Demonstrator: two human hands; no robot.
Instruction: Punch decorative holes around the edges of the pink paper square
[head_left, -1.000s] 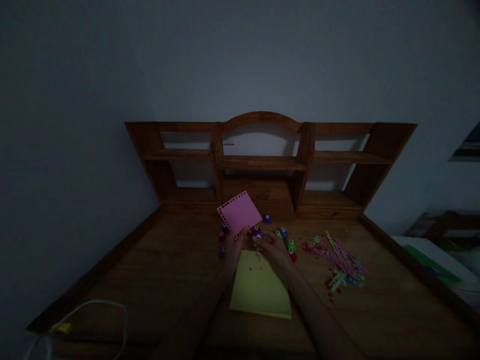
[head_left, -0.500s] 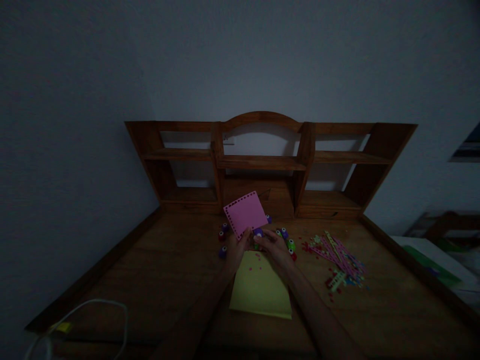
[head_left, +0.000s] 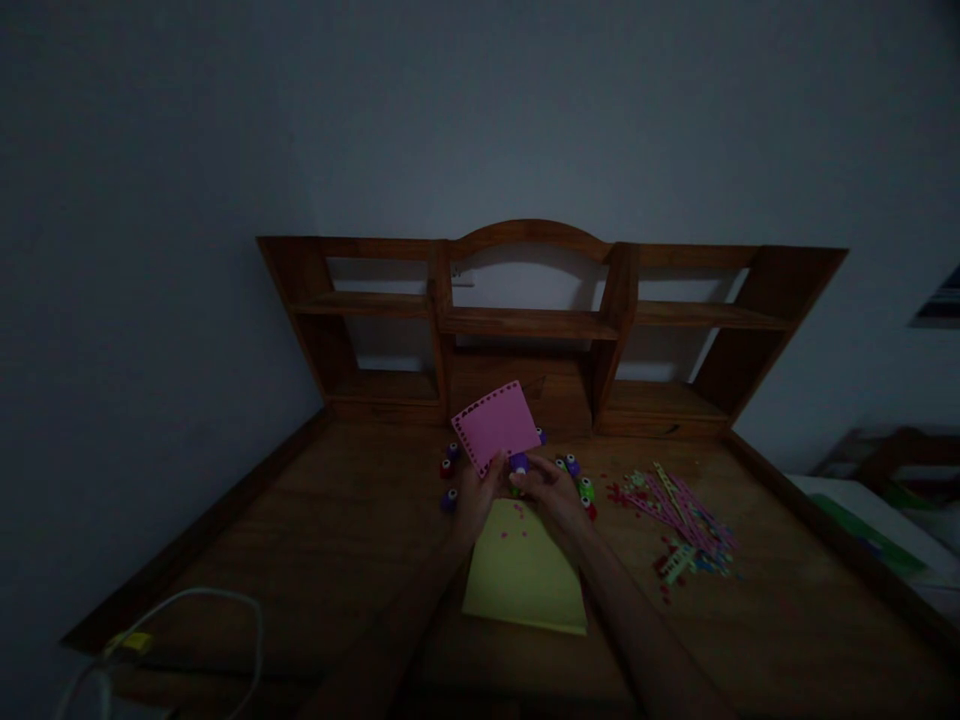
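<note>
My left hand point(head_left: 478, 498) is closed on the lower edge of a pink sheet of paper point(head_left: 496, 428), which tilts up and has small holes punched along its top and left edges. Between the fingers of my right hand point(head_left: 553, 492) is a small purple craft punch point(head_left: 518, 463), at the sheet's lower right edge. Below both hands lies a yellow sheet of paper point(head_left: 525, 585) with a few pink cut-outs on it. The dim light hides how far the paper sits inside the punch.
Other small punches, such as a purple one point(head_left: 448, 500) on the left and a green one point(head_left: 586, 488) on the right, flank my hands. Punched strips point(head_left: 679, 510) and coloured bits lie farther right. A wooden shelf point(head_left: 525, 322) backs the desk; a white cable point(head_left: 217, 592) loops front left.
The view has shifted slightly. My hands keep hold of the pink paper and the purple punch, and the punch looks turned a little between my fingers.
</note>
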